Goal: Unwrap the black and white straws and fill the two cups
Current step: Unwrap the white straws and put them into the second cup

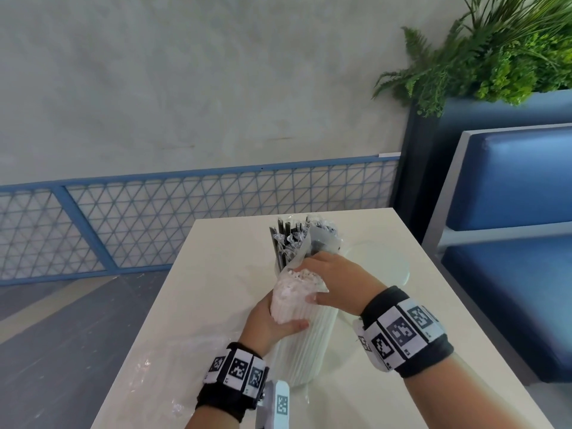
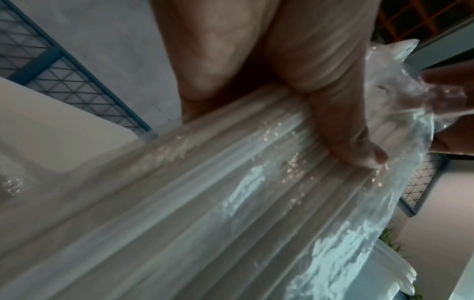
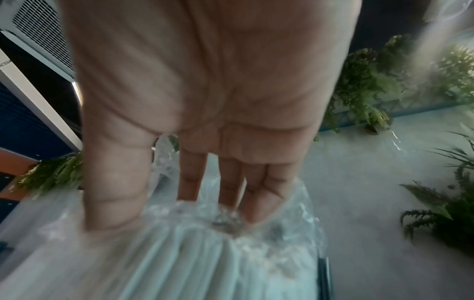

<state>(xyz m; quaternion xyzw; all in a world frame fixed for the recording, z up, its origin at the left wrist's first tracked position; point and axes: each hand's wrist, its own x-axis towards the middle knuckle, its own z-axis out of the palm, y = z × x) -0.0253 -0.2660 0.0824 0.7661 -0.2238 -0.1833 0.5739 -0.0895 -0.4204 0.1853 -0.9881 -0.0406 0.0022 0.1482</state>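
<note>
A bundle of white straws [image 1: 294, 292] in clear plastic wrap stands in a white ribbed cup [image 1: 309, 351] near the table's front. My left hand [image 1: 278, 320] grips the bundle's left side just above the cup's rim, its thumb lying across the wrap [image 2: 354, 146]. My right hand [image 1: 328, 277] holds the top of the bundle, thumb on the near side, and its fingertips [image 3: 256, 213] dig into the crumpled wrap. Just behind stand black straws [image 1: 288, 239], partly in plastic; their cup is hidden. The white straws [image 2: 205, 203] fill the left wrist view.
Loose clear plastic [image 1: 173, 360] lies on the white table [image 1: 433, 335] at the left. A pale round disc [image 1: 387, 261] sits to the right of the straws. A blue bench [image 1: 510, 274] and a planter [image 1: 495, 57] stand at the right, a blue lattice rail [image 1: 185, 218] behind.
</note>
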